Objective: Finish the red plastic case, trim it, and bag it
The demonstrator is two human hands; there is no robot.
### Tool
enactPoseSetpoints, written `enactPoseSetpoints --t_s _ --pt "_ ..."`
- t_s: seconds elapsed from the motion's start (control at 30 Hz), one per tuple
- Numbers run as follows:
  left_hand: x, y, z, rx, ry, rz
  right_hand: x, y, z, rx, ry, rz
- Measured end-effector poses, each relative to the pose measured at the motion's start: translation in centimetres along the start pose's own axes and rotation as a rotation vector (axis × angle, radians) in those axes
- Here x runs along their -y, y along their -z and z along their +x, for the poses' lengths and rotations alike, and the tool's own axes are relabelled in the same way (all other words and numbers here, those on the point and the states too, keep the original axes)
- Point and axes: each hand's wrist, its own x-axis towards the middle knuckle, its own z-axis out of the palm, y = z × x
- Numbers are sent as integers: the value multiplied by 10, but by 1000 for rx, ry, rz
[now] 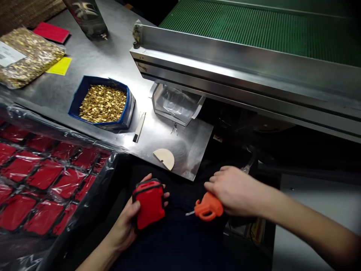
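Observation:
My left hand [127, 222] is wrapped round a red plastic case with black edging [150, 205], its flat red face turned up and its thumb on the near side. To the right, my right hand [232, 190] grips an orange air blow gun [209, 207]. The gun's thin metal nozzle points left towards the red case, with a gap between them. Both hands are held over dark clothing, just in front of the metal table [187, 150].
On the table are a blue bin [127, 109] of small gold pieces, a white cutter-like tool [139, 127], a beige half-disc [165, 158] and a clear bin [176, 103]. Bagged red cases [45, 177] fill a box at left. A green conveyor [254, 28] runs behind a metal rail.

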Motion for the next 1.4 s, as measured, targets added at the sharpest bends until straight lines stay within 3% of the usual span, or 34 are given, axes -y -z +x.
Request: enactPoseSetpoints --t_s 0.07,0.17,0.27,0.37,0.5,0.63,0.83,1.13,1.27,1.4 --pt "2 -6 3 -141 103 -82 11 -21 2 -83 -22 -33" --pt "-3 -15 7 -187 175 -35 2 -44 1 -218 -83 -110" --pt "-9 -17 9 -223 177 -9 -43 -60 -4 -310 -126 -196" --pt "-10 -18 14 -238 186 23 -103 -77 1 -291 -179 -244" --pt "-8 -26 21 -239 166 75 -164 -102 38 -239 -221 -255" --pt "-6 -34 20 -242 139 120 -193 -121 81 -243 -373 -269" --pt "-5 -40 25 -212 96 161 -198 -143 99 -258 -588 -267" --pt "-10 -54 45 -190 50 326 -190 -140 93 -297 -652 -204" --pt "-9 -62 64 -146 -14 409 -170 -134 61 -431 -737 -130" --pt "-10 -75 102 -114 -137 640 -152 -151 9 -647 -895 -18"
